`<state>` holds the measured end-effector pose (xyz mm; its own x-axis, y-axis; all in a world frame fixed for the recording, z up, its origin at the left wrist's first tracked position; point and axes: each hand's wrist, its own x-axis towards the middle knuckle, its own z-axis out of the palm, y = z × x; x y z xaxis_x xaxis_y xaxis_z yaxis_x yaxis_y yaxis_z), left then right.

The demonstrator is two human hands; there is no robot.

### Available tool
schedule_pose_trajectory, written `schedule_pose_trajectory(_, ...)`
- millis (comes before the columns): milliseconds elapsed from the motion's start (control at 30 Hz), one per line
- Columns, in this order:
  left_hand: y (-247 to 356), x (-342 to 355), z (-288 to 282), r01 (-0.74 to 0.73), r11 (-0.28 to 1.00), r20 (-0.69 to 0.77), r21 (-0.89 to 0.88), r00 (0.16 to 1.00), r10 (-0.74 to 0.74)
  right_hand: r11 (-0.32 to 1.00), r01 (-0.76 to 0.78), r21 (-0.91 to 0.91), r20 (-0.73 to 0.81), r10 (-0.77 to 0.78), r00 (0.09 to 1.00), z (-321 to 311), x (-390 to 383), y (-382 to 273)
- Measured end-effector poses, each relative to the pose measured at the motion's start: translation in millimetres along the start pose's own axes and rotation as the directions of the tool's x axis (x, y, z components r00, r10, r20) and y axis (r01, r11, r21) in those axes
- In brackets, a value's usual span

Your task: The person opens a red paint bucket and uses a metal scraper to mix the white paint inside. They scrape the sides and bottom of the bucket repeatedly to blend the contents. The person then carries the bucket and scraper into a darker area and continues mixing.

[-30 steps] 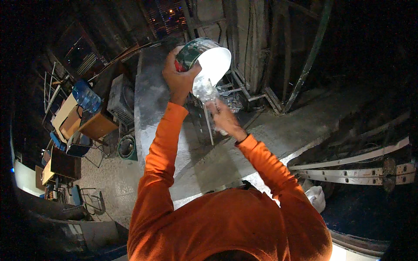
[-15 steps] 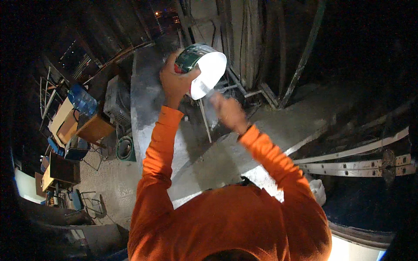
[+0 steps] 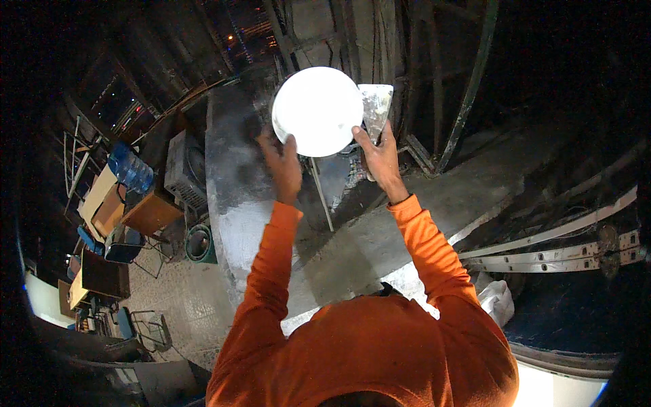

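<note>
A round tub point(image 3: 317, 112) is held up in front of me, its bright white face so overexposed that I cannot make out any contents. At its lower left edge is my left hand point(image 3: 281, 163), thumb against the rim and fingers blurred along the side. My right hand point(image 3: 381, 159) grips a putty knife point(image 3: 376, 108) with a broad, pale-smeared blade pointing up beside the tub. The thumb of that hand also touches the tub's lower right rim. The knife's handle is hidden in the palm.
A grey concrete ledge point(image 3: 247, 237) runs below my arms, with a thin stick point(image 3: 322, 197) beneath the tub. To the left are a blue water bottle point(image 3: 130, 168), a grey slatted unit point(image 3: 184, 169), a green bin point(image 3: 201, 244) and chairs. White perforated rails point(image 3: 542, 262) lie right, near a white bag point(image 3: 497, 302).
The tub has turned from showing its green side to facing me with its white round face. My right hand has moved from the front opening to the right rim, with the blade now upright.
</note>
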<state>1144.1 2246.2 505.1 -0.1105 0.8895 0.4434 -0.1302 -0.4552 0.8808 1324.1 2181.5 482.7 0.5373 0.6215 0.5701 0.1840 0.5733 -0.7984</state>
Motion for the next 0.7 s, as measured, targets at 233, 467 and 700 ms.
schedule_pose_trajectory(233,-38.0,-1.2,-21.3,-0.038,0.95,0.258,-0.311,0.958,0.123,0.92,0.065,-0.386,-0.001,-0.07,0.998,-16.8,14.9,-15.0)
schedule_pose_trajectory(467,21.4,3.3,-16.6,-0.008,0.991,0.091,-0.137,0.996,0.021,0.917,0.006,-0.4,-0.027,-0.018,0.999,-24.1,13.5,-32.5)
schedule_pose_trajectory(700,10.4,3.4,-19.2,-0.085,0.996,0.147,0.029,0.986,0.08,0.875,0.149,-0.461,0.123,-0.103,0.987,-11.0,23.9,-44.2)
